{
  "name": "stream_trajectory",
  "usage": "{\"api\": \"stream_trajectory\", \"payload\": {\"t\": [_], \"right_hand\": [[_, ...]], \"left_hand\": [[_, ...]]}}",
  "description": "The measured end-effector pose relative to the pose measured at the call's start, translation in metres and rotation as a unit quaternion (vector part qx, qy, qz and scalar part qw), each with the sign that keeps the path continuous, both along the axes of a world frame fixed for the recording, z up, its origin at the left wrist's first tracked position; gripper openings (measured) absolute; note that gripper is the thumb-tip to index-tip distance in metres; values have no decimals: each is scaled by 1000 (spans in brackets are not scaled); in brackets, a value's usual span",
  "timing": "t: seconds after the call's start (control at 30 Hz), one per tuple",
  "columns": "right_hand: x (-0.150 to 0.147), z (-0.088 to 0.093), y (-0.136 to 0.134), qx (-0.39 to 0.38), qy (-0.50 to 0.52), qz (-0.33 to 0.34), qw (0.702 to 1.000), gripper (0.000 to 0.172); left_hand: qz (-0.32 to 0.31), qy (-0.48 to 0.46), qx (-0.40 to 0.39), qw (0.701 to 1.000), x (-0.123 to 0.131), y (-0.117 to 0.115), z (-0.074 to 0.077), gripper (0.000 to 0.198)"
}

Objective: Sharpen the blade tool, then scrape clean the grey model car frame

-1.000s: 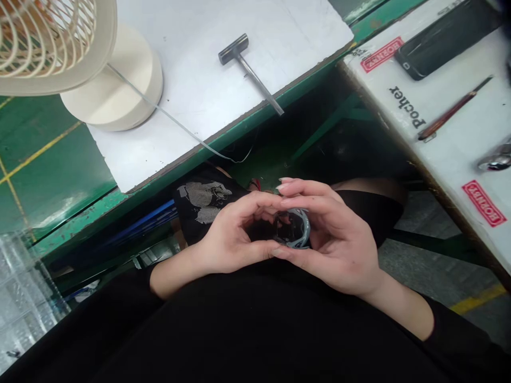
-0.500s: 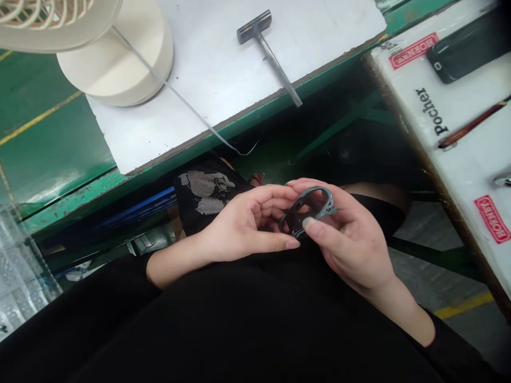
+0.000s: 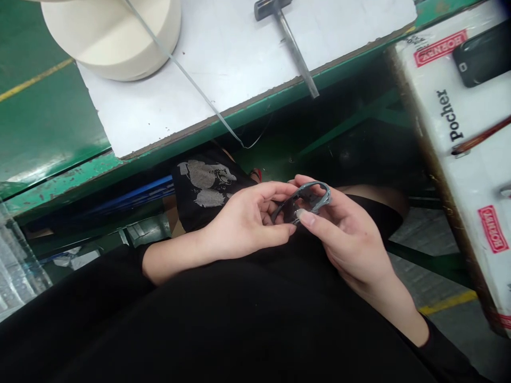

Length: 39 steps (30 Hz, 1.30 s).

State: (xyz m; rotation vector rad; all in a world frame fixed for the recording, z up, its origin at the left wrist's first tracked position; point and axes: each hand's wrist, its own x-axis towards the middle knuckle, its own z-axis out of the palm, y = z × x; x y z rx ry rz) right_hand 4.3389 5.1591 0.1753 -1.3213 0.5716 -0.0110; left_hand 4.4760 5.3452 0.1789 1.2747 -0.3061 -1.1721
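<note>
Both my hands meet over my lap, below the bench edge. A small grey ring-shaped plastic part (image 3: 315, 194) with an open middle sits between them. My right hand (image 3: 343, 234) pinches it, thumb on its near side and fingers behind. My left hand (image 3: 247, 221) curls around its left end, thumb and fingertips touching it. Part of the piece is hidden by my fingers.
A green bench (image 3: 51, 138) carries a white sheet (image 3: 223, 58), a cream fan base (image 3: 115, 32) with a thin cable (image 3: 191, 85), and a metal T-handle tool (image 3: 291, 37). At right, a white box (image 3: 471, 154) printed "Pocher" holds a dark phone (image 3: 485, 53) and a brown pen (image 3: 479, 138).
The grey part was turned from cupped and face-on to edge-on and tilted, and my hands opened around it. My view dropped, so the fan grille left the frame.
</note>
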Motion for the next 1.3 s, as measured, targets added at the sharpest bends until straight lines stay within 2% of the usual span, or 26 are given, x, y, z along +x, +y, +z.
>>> {"api": "stream_trajectory", "payload": {"t": [0.17,0.27,0.47,0.67,1.1,1.3], "right_hand": [[1,3,2,-75,86,11,993,38],[0,0,1,-60,135,29,989,39],[0,-12,-1,-8,131,18,991,53],[4,-12,2,17,113,5,993,50],[7,-9,1,74,94,9,993,54],[7,-11,1,67,98,6,993,61]], "left_hand": [[7,-95,56,994,0,3,-6,57],[-4,-116,89,989,1,7,-11,65],[-3,-80,109,991,2,11,-14,73],[2,-50,96,994,2,10,-13,68],[-13,-37,115,993,6,8,-13,69],[1,49,113,992,11,4,-16,65]]}}
